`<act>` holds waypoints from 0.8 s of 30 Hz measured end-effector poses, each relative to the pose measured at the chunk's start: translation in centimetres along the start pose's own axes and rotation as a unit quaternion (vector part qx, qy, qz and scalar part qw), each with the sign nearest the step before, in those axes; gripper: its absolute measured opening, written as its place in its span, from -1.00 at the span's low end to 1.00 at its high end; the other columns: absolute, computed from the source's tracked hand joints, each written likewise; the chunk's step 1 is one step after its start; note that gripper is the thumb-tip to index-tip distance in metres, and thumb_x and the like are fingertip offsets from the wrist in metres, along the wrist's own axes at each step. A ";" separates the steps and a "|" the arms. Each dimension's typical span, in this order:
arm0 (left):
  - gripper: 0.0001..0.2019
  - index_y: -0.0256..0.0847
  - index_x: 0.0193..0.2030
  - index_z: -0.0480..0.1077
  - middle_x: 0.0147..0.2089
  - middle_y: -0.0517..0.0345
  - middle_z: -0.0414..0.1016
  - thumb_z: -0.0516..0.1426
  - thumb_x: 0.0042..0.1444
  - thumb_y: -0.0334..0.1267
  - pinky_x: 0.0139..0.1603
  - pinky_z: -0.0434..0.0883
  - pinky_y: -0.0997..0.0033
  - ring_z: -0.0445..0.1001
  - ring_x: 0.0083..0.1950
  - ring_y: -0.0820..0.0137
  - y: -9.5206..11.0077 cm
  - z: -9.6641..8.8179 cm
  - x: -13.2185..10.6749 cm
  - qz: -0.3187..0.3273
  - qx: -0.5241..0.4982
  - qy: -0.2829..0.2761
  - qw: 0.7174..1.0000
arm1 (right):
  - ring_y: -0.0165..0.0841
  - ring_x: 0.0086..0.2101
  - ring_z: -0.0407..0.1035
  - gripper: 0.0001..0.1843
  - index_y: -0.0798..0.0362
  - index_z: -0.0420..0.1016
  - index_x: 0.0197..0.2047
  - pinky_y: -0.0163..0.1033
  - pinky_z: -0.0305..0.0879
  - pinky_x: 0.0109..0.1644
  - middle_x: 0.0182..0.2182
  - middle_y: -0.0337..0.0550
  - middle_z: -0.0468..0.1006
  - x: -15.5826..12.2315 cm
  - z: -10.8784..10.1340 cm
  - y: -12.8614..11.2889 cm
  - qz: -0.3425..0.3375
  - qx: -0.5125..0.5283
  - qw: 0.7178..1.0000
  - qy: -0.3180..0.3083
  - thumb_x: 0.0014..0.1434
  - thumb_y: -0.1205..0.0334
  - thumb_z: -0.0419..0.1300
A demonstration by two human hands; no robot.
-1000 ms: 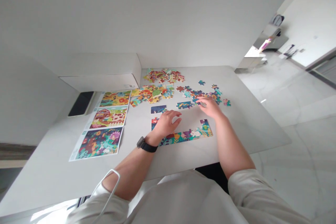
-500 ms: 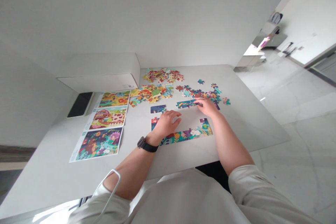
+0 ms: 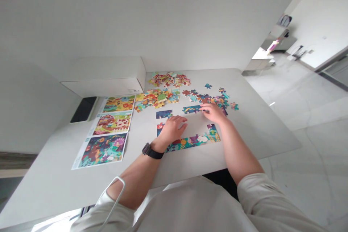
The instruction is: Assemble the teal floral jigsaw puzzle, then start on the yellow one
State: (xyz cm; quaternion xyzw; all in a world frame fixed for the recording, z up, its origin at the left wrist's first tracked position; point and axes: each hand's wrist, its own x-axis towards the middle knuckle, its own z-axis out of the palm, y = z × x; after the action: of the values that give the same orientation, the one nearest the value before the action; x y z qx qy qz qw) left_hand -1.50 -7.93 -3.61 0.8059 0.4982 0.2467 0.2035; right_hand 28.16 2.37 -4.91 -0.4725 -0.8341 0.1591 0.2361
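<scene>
1. Resting at the right end of the blue puzzle strip (image 3: 191,109), my right hand (image 3: 214,113) has its fingers bent and close together. I cannot tell whether they pinch a piece or only press on it.
2. My left hand (image 3: 172,130) lies palm down over the left part of the joined border section (image 3: 192,140), thumb held apart from the fingers. I observe nothing in its grasp. A black watch (image 3: 152,150) is on that wrist.
3. The border section runs along the near side and turns away from me at its right end.
4. A short dark-blue section (image 3: 163,114) lies just beyond my left fingers, apart from the strip.
5. Loose dark pieces (image 3: 216,99) are spread beyond my right hand. 2 further heaps, a yellow heap (image 3: 160,96) and a red heap (image 3: 171,79), lie to their left.
6. 3 printed pictures (image 3: 112,123) lie at the left of the table (image 3: 250,130), near a black phone (image 3: 83,109). A white box (image 3: 106,86) stands behind them.
</scene>
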 end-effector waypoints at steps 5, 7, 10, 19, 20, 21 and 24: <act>-0.76 -0.14 0.11 0.59 0.10 -0.02 0.70 0.15 0.44 -0.20 0.31 0.48 0.02 0.63 0.16 0.12 -0.2 0.1 0.0 0.002 0.004 0.003 1.000 | -0.16 0.13 0.63 -0.69 -0.14 0.83 -0.08 0.05 0.47 0.39 0.11 -0.14 0.75 0.0 0.2 0.1 0.009 -0.014 1.000 0.004 0.32 0.38 0.28; -0.76 -0.13 0.12 0.59 0.10 -0.02 0.70 0.14 0.44 -0.21 0.31 0.48 0.02 0.63 0.17 0.13 -0.3 0.2 0.0 0.004 0.004 0.003 1.000 | -0.16 0.14 0.63 -0.70 -0.13 0.83 -0.09 0.05 0.47 0.38 0.10 -0.13 0.76 0.0 0.3 0.3 0.009 -0.010 1.000 0.008 0.32 0.38 0.28; -0.76 -0.13 0.12 0.59 0.11 -0.02 0.70 0.14 0.44 -0.21 0.31 0.48 0.01 0.62 0.17 0.13 -0.5 0.3 0.0 0.006 0.003 0.006 1.000 | -0.17 0.13 0.64 -0.70 -0.13 0.82 -0.10 0.03 0.48 0.38 0.08 -0.14 0.77 0.1 0.1 0.6 0.016 0.006 0.999 0.028 0.33 0.37 0.26; -0.76 -0.13 0.12 0.59 0.10 -0.03 0.70 0.15 0.44 -0.20 0.28 0.50 -0.01 0.63 0.14 0.12 -0.5 0.4 -0.1 0.011 0.009 0.008 1.000 | -0.12 0.32 0.48 -0.52 -0.13 0.68 0.28 0.10 0.29 0.54 0.30 -0.13 0.63 -0.2 0.4 1.3 0.085 -0.070 0.993 0.037 0.36 0.33 0.21; -0.76 -0.13 0.12 0.59 0.10 -0.04 0.70 0.15 0.44 -0.21 0.27 0.50 -0.01 0.63 0.13 0.12 -0.6 0.4 -0.1 0.011 0.009 0.009 1.000 | -0.10 0.34 0.46 -0.52 -0.12 0.67 0.29 0.11 0.27 0.55 0.33 -0.12 0.61 -0.1 0.6 1.3 0.092 -0.085 0.992 0.028 0.37 0.32 0.21; -0.76 -0.13 0.12 0.59 0.10 -0.04 0.70 0.16 0.43 -0.21 0.27 0.50 -0.01 0.63 0.13 0.12 -0.6 0.5 -0.1 0.012 0.009 0.010 1.000 | -0.08 0.36 0.43 -0.52 -0.11 0.67 0.30 0.12 0.26 0.56 0.36 -0.11 0.58 -0.1 0.7 1.4 0.099 -0.099 0.990 0.021 0.38 0.31 0.20; -0.75 -0.14 0.13 0.59 0.10 -0.05 0.70 0.15 0.43 -0.23 0.27 0.50 -0.03 0.63 0.14 0.10 -0.7 0.5 -0.2 0.015 0.015 0.006 1.000 | -0.04 0.41 0.36 -0.51 -0.07 0.63 0.34 0.12 0.22 0.58 0.42 -0.08 0.51 0.1 1.0 1.6 0.114 -0.124 0.986 0.014 0.41 0.28 0.17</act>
State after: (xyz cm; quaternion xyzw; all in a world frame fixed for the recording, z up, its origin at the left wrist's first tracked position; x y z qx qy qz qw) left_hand -1.73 -7.82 -4.48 0.8148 0.4906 0.2472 0.1850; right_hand 28.69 3.24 -6.54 -0.5923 -0.7847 0.0735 0.1673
